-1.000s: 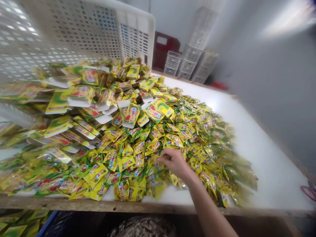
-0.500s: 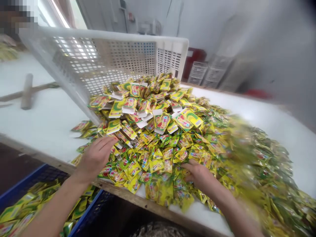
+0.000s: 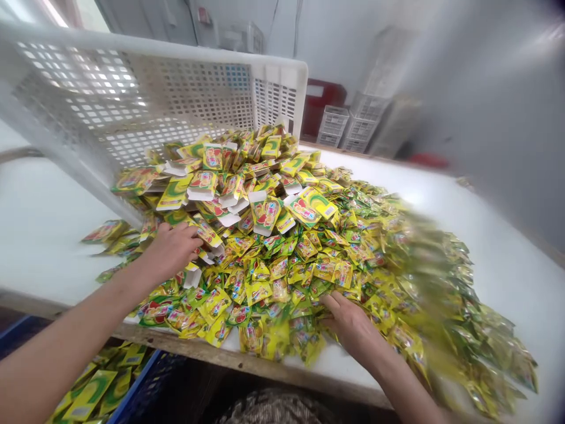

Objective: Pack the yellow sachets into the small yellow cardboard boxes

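My left hand (image 3: pixel 172 250) is at the lower left of the pile, its fingers curled round a small yellow carton (image 3: pixel 207 232) among other cartons. An open-flapped carton (image 3: pixel 191 275) lies just below those fingers. Further right, my right hand (image 3: pixel 348 321) reaches into the loose shiny sachets (image 3: pixel 269 288) near the table's front edge. Its fingers are bent together, with the tips partly hidden, and whatever is between them I cannot make out. Flattened and open printed cartons (image 3: pixel 265 212) are heaped above the sachets.
A white perforated crate (image 3: pixel 185 94) lies tipped on its side behind the cartons. The white table (image 3: pixel 39 206) has a wooden front edge (image 3: pixel 194 350). Below it at left stands a blue crate (image 3: pixel 141 386) with yellow cartons. White crates (image 3: pixel 333 123) stand by the far wall.
The view has shifted to the right, so the pile and crate appear further left. My left hand has moved in over the cartons with its fingers curled. My right hand stays among the sachets.
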`<state>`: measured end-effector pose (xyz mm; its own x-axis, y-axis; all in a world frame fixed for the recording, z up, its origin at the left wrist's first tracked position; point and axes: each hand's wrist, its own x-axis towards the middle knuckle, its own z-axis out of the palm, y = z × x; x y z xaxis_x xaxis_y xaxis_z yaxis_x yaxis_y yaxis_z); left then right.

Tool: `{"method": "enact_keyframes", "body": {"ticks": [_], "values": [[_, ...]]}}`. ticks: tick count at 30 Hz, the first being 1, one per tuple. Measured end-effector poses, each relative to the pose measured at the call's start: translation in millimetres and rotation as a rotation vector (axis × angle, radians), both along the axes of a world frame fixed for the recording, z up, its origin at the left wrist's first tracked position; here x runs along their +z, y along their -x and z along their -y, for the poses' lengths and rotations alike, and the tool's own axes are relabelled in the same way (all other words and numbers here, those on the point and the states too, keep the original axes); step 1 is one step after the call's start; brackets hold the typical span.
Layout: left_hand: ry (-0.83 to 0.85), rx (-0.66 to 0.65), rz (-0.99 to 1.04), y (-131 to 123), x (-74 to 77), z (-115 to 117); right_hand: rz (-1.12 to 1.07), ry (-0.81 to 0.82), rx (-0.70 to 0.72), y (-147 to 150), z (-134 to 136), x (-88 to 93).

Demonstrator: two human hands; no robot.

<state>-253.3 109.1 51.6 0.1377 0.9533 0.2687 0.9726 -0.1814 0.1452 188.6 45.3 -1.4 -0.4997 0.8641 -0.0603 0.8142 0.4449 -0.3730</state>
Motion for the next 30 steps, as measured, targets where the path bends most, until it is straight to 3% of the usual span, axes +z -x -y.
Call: {"method": "enact_keyframes", "body": {"ticks": [4,8,10,13,15,17,20,23,26,30], "values": [[0.028,-0.109,-0.136,-13,14.2,5,-0.197,-0.008,-0.134,-20,8,-7.8],[-0.143,-0.065,-0.068,-34,20.9,20,-0.572,0.042,-0.443,-31,12,-18.8],[-0.154,-0.003,0.133,-56,11.9,27,-0.806,0.211,-0.578,-27,13,-21.0],[0.040,0.026,0.347,-103,-18.3,34,-1.129,0.455,-0.671,-14,14,-18.2],[0.147,-0.065,0.341,-135,-42.5,38,-1.262,0.513,-0.681,-4,14,-13.9],[0.123,-0.142,0.273,-160,-63.4,45,-1.333,0.523,-0.668,6,12,-8.6],[0.027,-0.085,0.167,-175,-81.8,61,-1.379,0.480,-0.645,21,6,-0.6],[0.006,0.015,0.129,-172,-86.0,79,-1.391,0.443,-0.603,41,-4,6.1],[-0.046,0.028,0.213,-171,-81.3,93,-1.380,0.448,-0.571,62,-11,10.5],[0.008,0.008,0.393,-194,-73.4,99,-1.287,0.292,-0.522,77,-10,13.0]]}}
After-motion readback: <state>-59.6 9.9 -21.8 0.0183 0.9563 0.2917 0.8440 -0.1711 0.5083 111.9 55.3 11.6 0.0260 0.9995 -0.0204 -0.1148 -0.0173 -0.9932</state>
